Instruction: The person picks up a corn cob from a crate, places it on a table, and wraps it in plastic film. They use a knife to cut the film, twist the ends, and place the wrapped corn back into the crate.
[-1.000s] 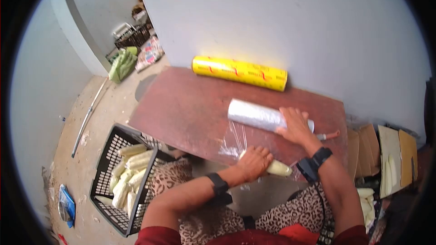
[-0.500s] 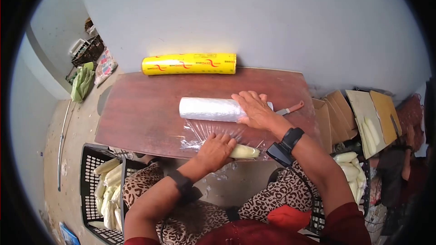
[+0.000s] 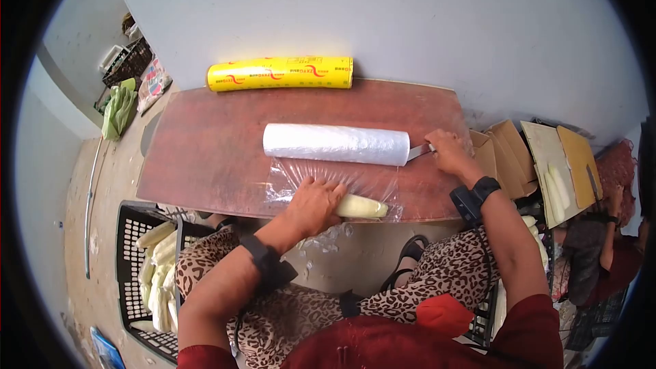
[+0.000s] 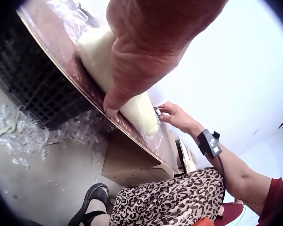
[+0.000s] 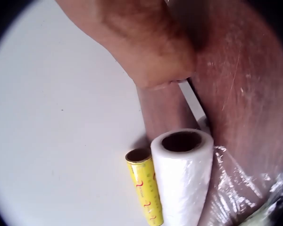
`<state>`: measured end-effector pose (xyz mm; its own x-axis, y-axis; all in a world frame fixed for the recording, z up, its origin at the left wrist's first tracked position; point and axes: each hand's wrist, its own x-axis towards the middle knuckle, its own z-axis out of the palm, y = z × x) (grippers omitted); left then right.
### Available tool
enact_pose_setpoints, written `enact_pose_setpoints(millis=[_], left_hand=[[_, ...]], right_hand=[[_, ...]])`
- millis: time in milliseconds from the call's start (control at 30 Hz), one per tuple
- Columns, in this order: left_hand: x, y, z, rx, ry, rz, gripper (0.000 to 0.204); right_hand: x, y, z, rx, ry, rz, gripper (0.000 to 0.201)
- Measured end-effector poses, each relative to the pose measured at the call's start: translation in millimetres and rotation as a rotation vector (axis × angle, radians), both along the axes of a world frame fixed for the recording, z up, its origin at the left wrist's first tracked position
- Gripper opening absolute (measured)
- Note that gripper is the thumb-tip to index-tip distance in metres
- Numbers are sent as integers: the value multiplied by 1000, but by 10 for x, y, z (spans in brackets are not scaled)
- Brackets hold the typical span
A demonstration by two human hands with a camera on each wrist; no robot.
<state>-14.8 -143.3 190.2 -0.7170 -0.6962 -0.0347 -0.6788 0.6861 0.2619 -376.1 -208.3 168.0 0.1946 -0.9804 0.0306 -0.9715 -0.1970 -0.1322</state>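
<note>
My left hand [image 3: 316,206] grips a pale, tapered vegetable [image 3: 362,207] at the table's near edge. In the left wrist view its thumb reaches over the vegetable [image 4: 99,54]. Clear cling film [image 3: 342,174] stretches from beneath it to a white roll of film [image 3: 335,143] lying crosswise behind. At the roll's right end my right hand [image 3: 452,156] holds a knife by its handle, the blade [image 3: 419,152] pointing left toward the roll. The right wrist view shows the knife blade [image 5: 193,101] flat by the roll's open end; the hand hides the handle.
A yellow printed roll [image 3: 280,73] lies at the back of the reddish table [image 3: 205,143], against the wall. Left of my legs a black crate [image 3: 130,260] holds several pale vegetables. Cardboard boxes [image 3: 509,157] stand to the right, and another person's arm [image 3: 610,232] shows beyond.
My right hand has left the film roll and moved right to grip the knife. The left hand stays on the vegetable. The head view has swung to the right.
</note>
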Motion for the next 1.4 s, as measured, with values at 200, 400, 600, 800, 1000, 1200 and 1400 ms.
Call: enact_pose_setpoints(millis=[200,400,600,800,1000,1200,1400], left_hand=[[10,-2,-19,-10,-20,61,61],[71,-16,-18,-24,-25,55,72],[179,-36,14,-33,-87,96,83],[402,-61,80,-3,-130,190,94],[878,-402,183,197,71,436,44],[1196,-680,-152,283,108,834,28],[1224,-680,-391,435,265,870,24]], right_hand=[[-60,128,72,39,153,11,15],[-325,235,-98,-82,237,169,15],[-724,342,-172,-160,183,97,17],[-1075,311,96,-259,-479,-197,21],[456,423,796,-169,-467,171,22],[1537,298,598,13,-357,560,25],[1927,150,481,198,-140,532,26]])
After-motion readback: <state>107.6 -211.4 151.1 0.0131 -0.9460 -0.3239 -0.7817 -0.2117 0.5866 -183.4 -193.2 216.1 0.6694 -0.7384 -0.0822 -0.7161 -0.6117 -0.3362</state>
